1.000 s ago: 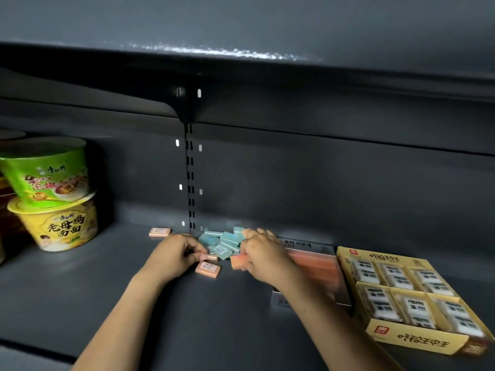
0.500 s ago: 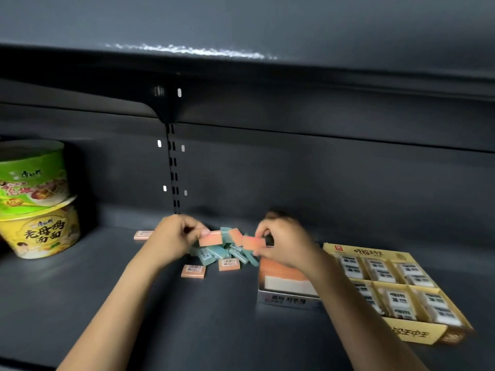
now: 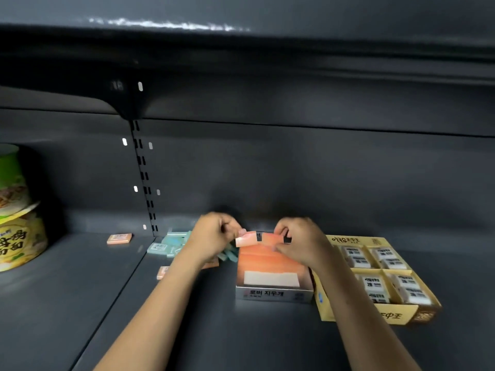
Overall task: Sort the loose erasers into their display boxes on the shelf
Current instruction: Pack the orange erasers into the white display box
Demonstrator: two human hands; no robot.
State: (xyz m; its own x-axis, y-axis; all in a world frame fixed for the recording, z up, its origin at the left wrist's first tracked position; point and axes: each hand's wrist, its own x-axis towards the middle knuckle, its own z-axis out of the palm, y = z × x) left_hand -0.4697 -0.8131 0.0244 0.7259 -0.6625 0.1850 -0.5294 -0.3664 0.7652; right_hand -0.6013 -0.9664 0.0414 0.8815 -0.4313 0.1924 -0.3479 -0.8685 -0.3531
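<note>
Dark grey metal shelf (image 3: 80, 303), pretty dim in there. Left hand (image 3: 214, 238) and right hand (image 3: 301, 243) each pinched a small orange eraser (image 3: 246, 239) over the open orange display box (image 3: 270, 266). Loose teal erasers (image 3: 171, 243) lay piled just left of it.

Shop: dark metal shelf (image 3: 80, 303) (slotted uprights), stacked instant noodle bowls (image 3: 18, 236), eraser display boxes (image 3: 273, 293).

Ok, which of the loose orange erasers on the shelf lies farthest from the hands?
The orange eraser alone near the back wall, left of the slotted upright; the other loose orange eraser sits by the left forearm.
</note>
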